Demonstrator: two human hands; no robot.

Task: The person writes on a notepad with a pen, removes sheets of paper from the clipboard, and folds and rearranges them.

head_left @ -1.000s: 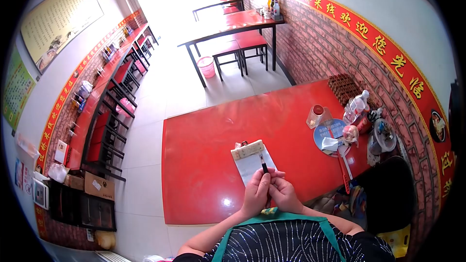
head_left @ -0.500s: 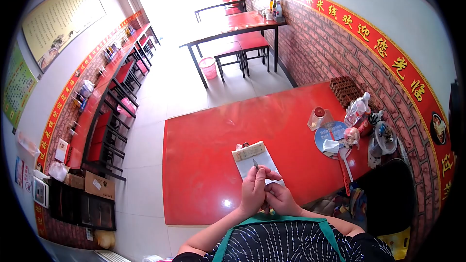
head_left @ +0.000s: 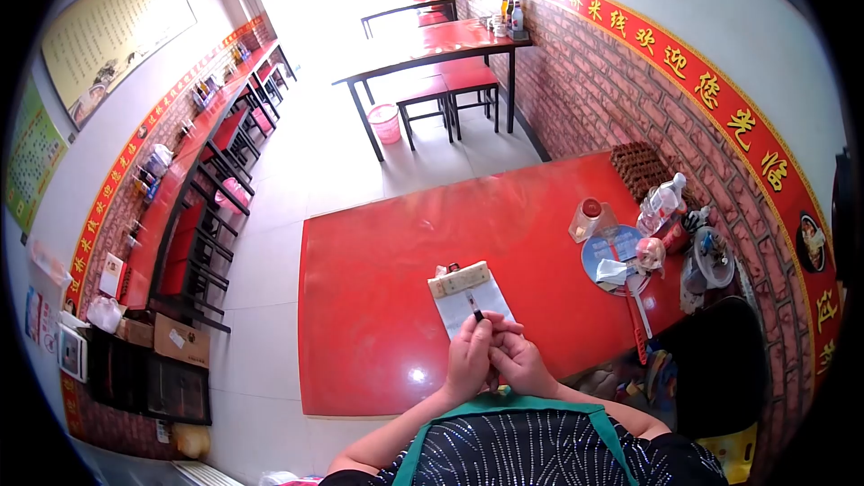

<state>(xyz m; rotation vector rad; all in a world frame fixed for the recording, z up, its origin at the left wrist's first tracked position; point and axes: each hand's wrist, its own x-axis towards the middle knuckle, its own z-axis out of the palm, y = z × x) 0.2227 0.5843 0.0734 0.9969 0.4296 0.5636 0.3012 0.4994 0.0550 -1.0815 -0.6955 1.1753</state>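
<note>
At the bottom middle, the left hand (head_left: 468, 357) has its grip pinched on a thin black-and-silver pen (head_left: 477, 314), above a white paper pad (head_left: 456, 310) on the shiny red surface (head_left: 378, 306). The right hand (head_left: 522, 364) touches it; its grip, I can't tell.

Brick-patterned wall (head_left: 576, 99), tiled floor (head_left: 259, 270), red stools (head_left: 472, 78)

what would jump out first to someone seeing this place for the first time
Probably the big red table filling the middle of the view. At its near side, the left hand and right hand are close together, with a pen pointing up over a clipboard with white paper. On the right, a red banner with yellow characters runs along the wall above the brick pattern.
</note>
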